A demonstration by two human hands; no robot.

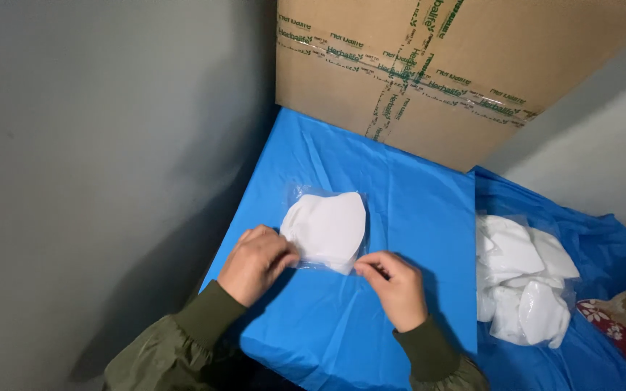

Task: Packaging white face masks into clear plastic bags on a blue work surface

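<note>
I see my left hand (255, 262) curled, fingertips pinching the near left edge of the clear plastic bag holding a white folded mask (325, 228); my right hand (396, 286) pinches its near right corner, thumb against forefinger, I think. The bag lies flat on the blue plastic-covered table (407, 210), mid-surface. The table's left edge runs close along the grey wall (96, 181). A taped brown cardboard box (436, 65) blocks the far side. A pile of white bagged masks (523, 286) sits right.

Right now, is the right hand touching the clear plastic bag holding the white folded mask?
Touching. The head view shows the right hand pinching the near edge of the clear plastic bag between its fingertips; no gap shows.
</note>
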